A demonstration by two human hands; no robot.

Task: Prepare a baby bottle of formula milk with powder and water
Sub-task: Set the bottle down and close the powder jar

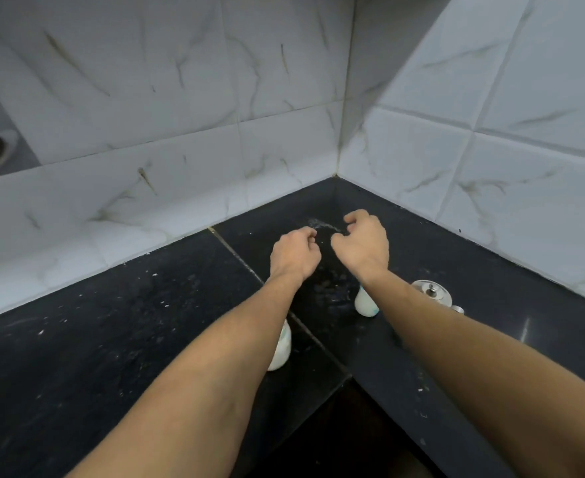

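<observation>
Home kitchen, looks like. I'm at the inside corner of an L-shaped black polished stone counter (111,339), speckled with white crumbs and backed by white marble-look wall tiles (146,98). A steel lidded container (431,291) stands on the counter.

On my feed the left forearm (215,360) and right forearm (473,350) are bare along all I can see, and the left hand (294,253) and right hand (363,248) are bare too.
</observation>
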